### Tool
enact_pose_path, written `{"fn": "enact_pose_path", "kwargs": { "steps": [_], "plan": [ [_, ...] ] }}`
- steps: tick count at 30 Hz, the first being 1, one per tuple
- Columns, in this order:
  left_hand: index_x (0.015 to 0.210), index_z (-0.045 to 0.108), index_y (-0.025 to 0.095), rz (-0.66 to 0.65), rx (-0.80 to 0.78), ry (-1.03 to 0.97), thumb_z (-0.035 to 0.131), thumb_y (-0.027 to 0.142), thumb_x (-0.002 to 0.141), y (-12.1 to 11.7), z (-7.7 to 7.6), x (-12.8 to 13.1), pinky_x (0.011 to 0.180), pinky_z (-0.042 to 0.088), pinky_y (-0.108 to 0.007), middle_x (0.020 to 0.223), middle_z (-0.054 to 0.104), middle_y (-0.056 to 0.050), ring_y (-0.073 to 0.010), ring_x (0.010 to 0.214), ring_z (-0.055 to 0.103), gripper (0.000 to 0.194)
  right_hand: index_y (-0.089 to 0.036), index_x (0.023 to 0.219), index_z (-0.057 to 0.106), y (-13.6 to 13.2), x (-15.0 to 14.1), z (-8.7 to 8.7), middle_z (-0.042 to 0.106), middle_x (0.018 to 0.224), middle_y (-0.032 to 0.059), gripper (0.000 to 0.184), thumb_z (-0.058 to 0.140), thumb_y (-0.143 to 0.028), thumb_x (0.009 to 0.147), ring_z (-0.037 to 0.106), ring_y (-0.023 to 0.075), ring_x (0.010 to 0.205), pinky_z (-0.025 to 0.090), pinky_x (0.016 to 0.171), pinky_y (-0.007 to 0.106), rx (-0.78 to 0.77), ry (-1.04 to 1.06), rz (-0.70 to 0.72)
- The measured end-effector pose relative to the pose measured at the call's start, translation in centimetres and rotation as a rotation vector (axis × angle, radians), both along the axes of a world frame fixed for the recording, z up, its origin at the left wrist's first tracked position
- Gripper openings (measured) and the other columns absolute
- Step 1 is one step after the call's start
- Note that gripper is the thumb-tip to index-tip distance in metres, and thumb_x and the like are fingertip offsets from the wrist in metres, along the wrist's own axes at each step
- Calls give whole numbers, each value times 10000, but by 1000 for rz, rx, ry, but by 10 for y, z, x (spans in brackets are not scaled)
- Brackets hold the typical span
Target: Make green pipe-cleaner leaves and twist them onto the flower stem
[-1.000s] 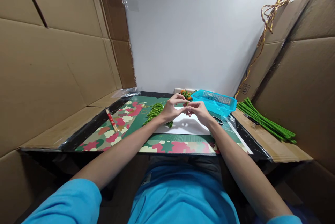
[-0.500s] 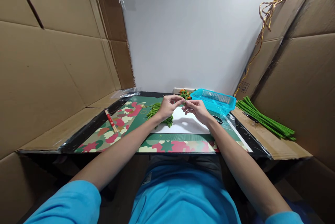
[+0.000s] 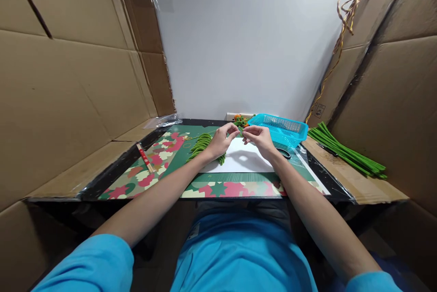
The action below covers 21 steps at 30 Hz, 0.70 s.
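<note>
My left hand [image 3: 221,141] is pinched closed above the white paper [image 3: 247,157], thumb against fingertips. Facing it, my right hand [image 3: 261,141] is also in a pinch, a small gap between the two. A bit of green shows at the fingertips, but it is too small to tell what each hand holds. Beside and partly behind my left hand lies a row of bent green pipe cleaner pieces [image 3: 201,144]. Black-handled scissors [image 3: 284,153] lie by my right wrist, partly hidden.
Behind my hands are orange and green fuzzy flowers [image 3: 240,119] and a blue plastic basket [image 3: 280,130]. Long green pipe cleaners [image 3: 348,151] and a black pen [image 3: 327,150] lie on cardboard at right. A red-wrapped stick [image 3: 145,158] lies left. Cardboard walls [image 3: 68,78] flank the table.
My hands have drawn slightly apart, so a gap now shows between the fingertips. The camera view has shifted slightly.
</note>
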<state>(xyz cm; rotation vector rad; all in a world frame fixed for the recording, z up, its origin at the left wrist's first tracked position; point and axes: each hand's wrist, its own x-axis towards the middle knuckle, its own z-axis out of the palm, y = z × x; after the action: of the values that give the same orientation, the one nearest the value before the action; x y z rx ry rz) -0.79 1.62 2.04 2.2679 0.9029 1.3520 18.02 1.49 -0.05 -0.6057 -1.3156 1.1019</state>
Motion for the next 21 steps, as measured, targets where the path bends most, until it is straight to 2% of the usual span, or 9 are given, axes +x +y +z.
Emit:
{"fn": "enact_pose_path", "kwargs": {
  "steps": [6,14,17,21],
  "plan": [
    [894,618,196,62,47,19,613,320,988,-1,3,1,718,448,-299,805,633,-7,-176,754,575,155,-164,761,773,-3,-2,3,743,653,34,341,967,-403,615,668,168,552,583,584,338,25,-20,24],
    [915,654,192,44,45,-5,673,496,965,3,2,-1,693,470,-296,829,675,-25,-176,740,602,308,-169,835,768,-3,2,1,779,744,62,387,960,-445,642,737,209,675,630,682,376,-8,-21,5],
    [964,670,190,28,34,-20,723,534,923,6,0,-1,678,479,-293,857,699,-32,-180,753,627,351,-187,857,752,-2,2,1,776,781,52,395,942,-472,662,736,211,716,619,641,343,-11,-17,-11],
    [935,695,184,17,42,-22,733,502,921,8,-3,0,711,492,-305,884,728,-46,-186,777,640,321,-197,837,743,-2,2,2,730,785,25,373,936,-464,662,673,175,729,543,549,261,4,-31,-17]
  ]
}}
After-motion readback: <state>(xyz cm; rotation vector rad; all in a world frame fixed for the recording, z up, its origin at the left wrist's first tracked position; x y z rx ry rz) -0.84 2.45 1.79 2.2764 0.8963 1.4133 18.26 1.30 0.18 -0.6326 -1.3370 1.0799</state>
